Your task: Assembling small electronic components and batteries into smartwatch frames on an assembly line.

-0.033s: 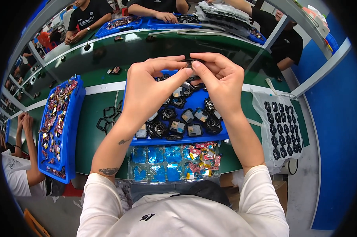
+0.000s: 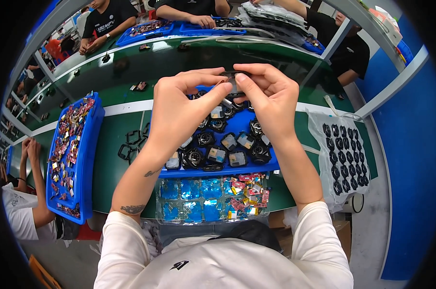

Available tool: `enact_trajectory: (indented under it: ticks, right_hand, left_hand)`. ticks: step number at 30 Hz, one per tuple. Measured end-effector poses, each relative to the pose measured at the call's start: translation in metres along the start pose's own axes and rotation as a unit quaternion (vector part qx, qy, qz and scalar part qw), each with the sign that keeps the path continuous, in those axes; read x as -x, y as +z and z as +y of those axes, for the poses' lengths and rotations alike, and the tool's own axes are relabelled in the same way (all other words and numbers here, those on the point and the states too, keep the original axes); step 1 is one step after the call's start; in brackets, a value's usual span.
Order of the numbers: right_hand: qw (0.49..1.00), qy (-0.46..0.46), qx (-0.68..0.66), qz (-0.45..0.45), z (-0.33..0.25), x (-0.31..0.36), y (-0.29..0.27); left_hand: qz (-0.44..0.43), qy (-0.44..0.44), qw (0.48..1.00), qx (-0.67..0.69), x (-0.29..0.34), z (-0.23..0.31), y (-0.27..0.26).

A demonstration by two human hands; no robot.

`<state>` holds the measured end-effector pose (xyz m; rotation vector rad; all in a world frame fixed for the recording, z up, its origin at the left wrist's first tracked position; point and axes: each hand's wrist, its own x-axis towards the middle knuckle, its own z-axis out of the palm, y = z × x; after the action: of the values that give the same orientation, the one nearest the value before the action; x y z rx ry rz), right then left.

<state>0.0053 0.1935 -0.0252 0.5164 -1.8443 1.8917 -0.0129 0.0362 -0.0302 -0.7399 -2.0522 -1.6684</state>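
Note:
Above the far edge of a blue tray (image 2: 249,169), I hold up a small black watch case (image 2: 235,94), partly covered by my fingers. My right hand (image 2: 271,98) pinches it between thumb and fingers. The thumb and fingertips of my left hand (image 2: 184,98) are closed at its left edge, by a thin reddish strip. Below them, the tray holds many black watch cases (image 2: 216,154), some with grey square inserts, others showing round parts. In front of it, a clear compartment tray (image 2: 198,221) carries blue film pieces (image 2: 212,188) and red circuit boards with yellow parts (image 2: 247,192).
Left stands a long blue bin (image 2: 98,125) of small circuit boards. Black frames (image 2: 126,151) lie between. At right, a white sheet (image 2: 324,192) bears rows of black parts. Metal posts (image 2: 396,89) frame the green bench. Across it sit co-workers with more blue trays (image 2: 145,31).
My left thumb has drawn back slightly to the left, so a little more of the watch case shows between my hands. Otherwise the scene is the same.

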Motion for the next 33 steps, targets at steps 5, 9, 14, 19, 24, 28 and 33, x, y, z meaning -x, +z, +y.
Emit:
enact_trajectory:
  ticks: [5,9,14,19,24,28,33]
  right_hand:
    - [0.998,0.034,-0.054,0.009,0.001,-0.006,-0.006]
    - [0.998,0.031,-0.059,0.014,-0.001,-0.006,-0.007]
    - [0.999,-0.018,0.000,0.033,0.005,-0.006,-0.010]
    - [0.999,-0.015,-0.006,0.028,0.000,-0.005,-0.007]
    - [1.000,-0.005,-0.003,0.019,-0.003,-0.006,-0.009]
    - [0.999,0.015,-0.028,0.011,-0.005,-0.006,-0.009]
    - [0.999,-0.002,-0.046,0.028,0.002,-0.007,-0.009]
  left_hand:
    - [0.017,0.009,1.000,-0.018,-0.001,0.003,-0.002]
    - [-0.027,-0.050,0.998,-0.011,-0.001,0.011,-0.004]
    - [-0.077,-0.116,0.984,0.109,-0.002,0.012,-0.007]
    - [-0.097,-0.146,0.966,0.188,-0.003,0.011,-0.010]
    - [-0.089,-0.152,0.966,0.188,-0.003,0.013,-0.010]
    - [-0.073,-0.133,0.972,0.177,-0.002,0.011,-0.008]
    - [-0.075,-0.120,0.971,0.192,-0.001,0.012,-0.006]
